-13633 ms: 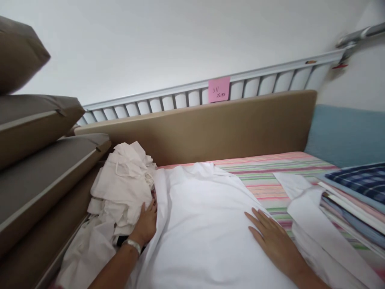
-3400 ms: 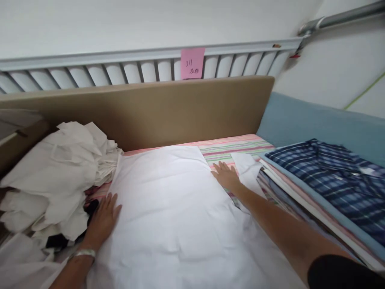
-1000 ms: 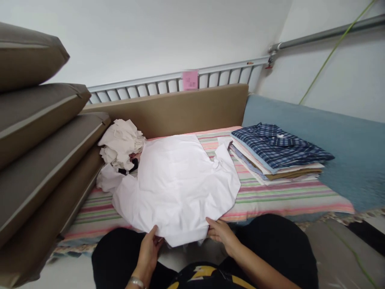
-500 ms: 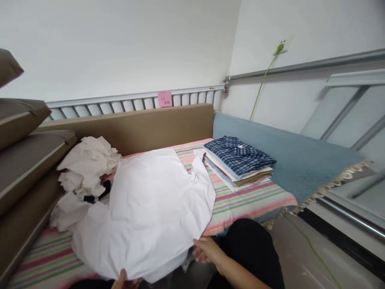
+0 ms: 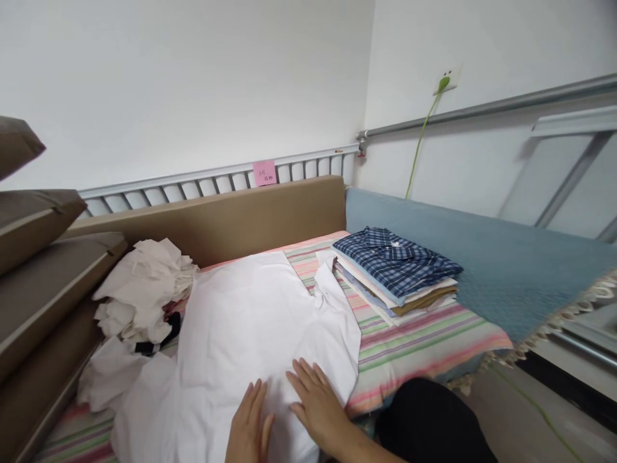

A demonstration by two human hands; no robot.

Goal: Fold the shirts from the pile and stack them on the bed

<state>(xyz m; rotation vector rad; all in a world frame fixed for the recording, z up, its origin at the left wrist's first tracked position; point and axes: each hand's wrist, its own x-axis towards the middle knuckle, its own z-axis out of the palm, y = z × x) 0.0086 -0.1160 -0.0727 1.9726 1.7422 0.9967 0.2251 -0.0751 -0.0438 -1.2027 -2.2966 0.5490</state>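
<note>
A white shirt (image 5: 236, 315) lies spread over the striped cover (image 5: 419, 341), one sleeve reaching toward the folded pile and the other side running out to the lower left. On its near part rests my left hand (image 5: 249, 418), fingers stretched out and close together, thumb apart. My right hand (image 5: 315, 402) lies flat beside it on the same cloth, fingers spread. Neither hand grips anything. The shirt's nearest edge is partly hidden by my hands and the frame's bottom.
Folded shirts, a blue plaid shirt (image 5: 395, 257) on top, are stacked at the right. Crumpled white clothes (image 5: 144, 283) lie at the left beside grey-brown cushions (image 5: 58, 276). A brown padded board (image 5: 231, 215) and a blue padded side (image 5: 463, 244) border the bed.
My hands have let go of the shirt's near edge and moved up onto its surface, now flat and closer together. The view has shifted slightly.
</note>
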